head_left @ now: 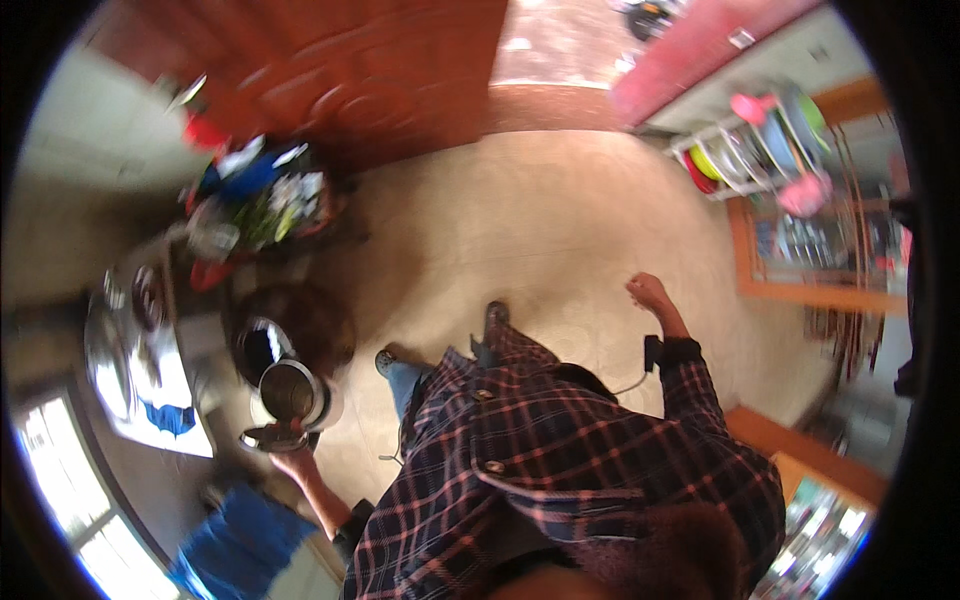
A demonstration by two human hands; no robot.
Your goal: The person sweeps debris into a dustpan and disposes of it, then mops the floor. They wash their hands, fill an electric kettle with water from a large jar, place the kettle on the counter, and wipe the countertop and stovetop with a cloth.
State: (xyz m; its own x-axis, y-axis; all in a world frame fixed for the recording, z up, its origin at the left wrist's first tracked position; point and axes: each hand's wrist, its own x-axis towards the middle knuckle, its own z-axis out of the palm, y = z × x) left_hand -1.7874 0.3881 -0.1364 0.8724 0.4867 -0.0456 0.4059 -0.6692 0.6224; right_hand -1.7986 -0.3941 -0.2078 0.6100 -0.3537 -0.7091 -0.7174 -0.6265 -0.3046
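On the left, my left hand (293,460) is closed at the near side of a metal electric kettle (291,393), by its handle, which the hand mostly hides. The kettle's lid (273,437) is swung back, and its round steel inside faces up. Just beyond it, a round container with a pale rim (262,345) shows a dark opening. My right hand (648,291) hangs free over the floor on the right, fingers curled in, with nothing seen in them. A cord runs from a dark object at that wrist.
A crowded stand (265,205) with greens and bags is at the left, beside a counter (185,400). A red-brown door (400,80) is ahead, next to a doorway. Dish rack (750,150) and wooden-framed cabinet (745,245) line the right. Blue cloth (245,545) lies near left.
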